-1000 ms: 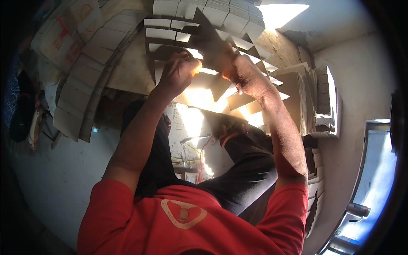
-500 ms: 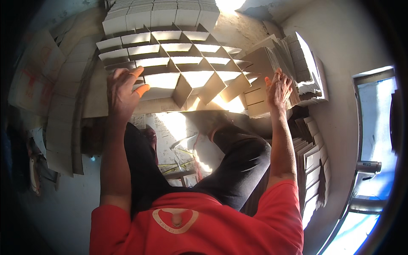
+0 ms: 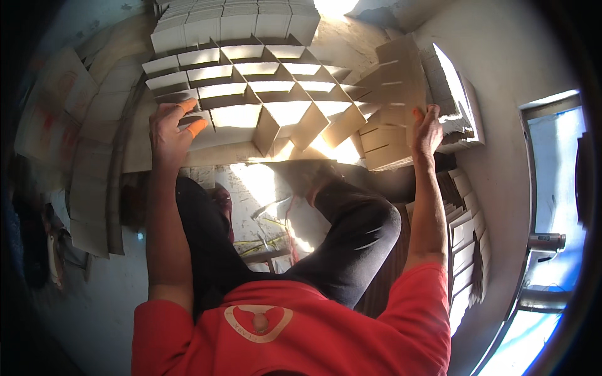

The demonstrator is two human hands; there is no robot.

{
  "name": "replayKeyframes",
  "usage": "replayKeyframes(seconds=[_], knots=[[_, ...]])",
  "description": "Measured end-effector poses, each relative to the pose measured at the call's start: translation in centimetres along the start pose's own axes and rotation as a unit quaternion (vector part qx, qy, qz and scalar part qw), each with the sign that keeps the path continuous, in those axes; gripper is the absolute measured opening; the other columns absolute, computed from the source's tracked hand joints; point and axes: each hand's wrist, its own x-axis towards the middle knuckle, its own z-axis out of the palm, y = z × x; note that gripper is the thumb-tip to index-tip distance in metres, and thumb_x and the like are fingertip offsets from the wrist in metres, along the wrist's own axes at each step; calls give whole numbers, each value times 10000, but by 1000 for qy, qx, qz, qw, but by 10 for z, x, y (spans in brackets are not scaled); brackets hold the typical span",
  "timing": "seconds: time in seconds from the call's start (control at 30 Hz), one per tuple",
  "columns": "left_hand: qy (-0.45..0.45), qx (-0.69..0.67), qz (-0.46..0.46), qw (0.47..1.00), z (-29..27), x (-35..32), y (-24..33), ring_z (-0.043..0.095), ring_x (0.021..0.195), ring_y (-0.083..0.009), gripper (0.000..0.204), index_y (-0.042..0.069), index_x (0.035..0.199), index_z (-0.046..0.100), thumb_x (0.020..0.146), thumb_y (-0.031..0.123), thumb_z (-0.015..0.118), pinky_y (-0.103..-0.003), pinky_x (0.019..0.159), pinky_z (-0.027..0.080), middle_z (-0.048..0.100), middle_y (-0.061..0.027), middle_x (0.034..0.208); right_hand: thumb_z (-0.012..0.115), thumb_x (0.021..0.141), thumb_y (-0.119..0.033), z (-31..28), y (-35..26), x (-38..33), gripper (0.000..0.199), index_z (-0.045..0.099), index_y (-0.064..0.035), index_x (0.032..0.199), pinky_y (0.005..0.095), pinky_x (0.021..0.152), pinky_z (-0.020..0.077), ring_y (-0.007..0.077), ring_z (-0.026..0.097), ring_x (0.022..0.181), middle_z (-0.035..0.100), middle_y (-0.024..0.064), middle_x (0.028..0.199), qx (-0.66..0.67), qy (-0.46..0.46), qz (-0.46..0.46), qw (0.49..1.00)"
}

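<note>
On the bench in front of me stands a grid of interlocked cardboard dividers [image 3: 274, 96], its cells facing up. My left hand [image 3: 170, 133], with orange covers on thumb and forefinger, is at the grid's near left corner. Its thumb and forefinger are spread apart beside the divider ends. To the right, my right hand [image 3: 427, 133] is closed on the near edge of a brown slotted cardboard divider [image 3: 401, 66], which is tilted up and blurred. Below that divider lies a stack of slotted cardboard dividers [image 3: 384, 150]. The right fingertips are partly hidden.
Behind the grid stands a block of packed cardboard pieces [image 3: 235, 24]. More cardboard bundles [image 3: 454, 94] lean at the right wall, with others [image 3: 463, 232] lower down. Cardboard sheets [image 3: 94, 169] stand at the left. My legs [image 3: 342, 241] are under the bench edge.
My right hand has moved right and slightly down, and a divider from the stack now tilts up in it. My left hand has shifted slightly left, staying by the grid corner.
</note>
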Motion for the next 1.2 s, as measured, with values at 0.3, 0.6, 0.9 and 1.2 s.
replayKeyframes(seconds=[0.3, 0.6, 0.9, 1.2], knots=[[-23, -26, -3, 999, -2, -3, -5, 573, 838, -268, 289, 56, 936, 674, 657, 44, 750, -366, 777, 467, 622, -106, 907, 674, 820, -38, -91, -183, 20, 513, 469, 20, 1287, 249, 814, 480, 130, 613, 897, 659, 112, 1028, 460, -2, -196, 866], [14, -48, -17, 999, -6, -3, -4, 564, 732, -267, 172, 48, 825, 674, 663, 35, 731, -375, 712, 456, 585, -99, 716, 643, 807, 29, -66, -279, 6, 497, 496, 13, 1281, 229, 749, 496, 87, 583, 835, 672, 75, 952, 438, -216, -289, 824], [19, -58, -8, 998, -7, 0, 1, 564, 678, -269, 133, 43, 775, 660, 647, 28, 694, -384, 664, 458, 558, -111, 633, 678, 789, -39, -61, -307, 0, 502, 510, -19, 1262, 268, 760, 505, 101, 617, 850, 679, 124, 976, 365, -207, -333, 845], [-20, -64, -32, 997, -8, 1, -2, 569, 716, -245, 154, 25, 832, 666, 680, 39, 689, -352, 665, 458, 574, -104, 727, 638, 816, -15, -51, -318, 13, 493, 474, 17, 1280, 268, 805, 495, 111, 596, 917, 655, 114, 1040, 384, -276, -352, 807]])
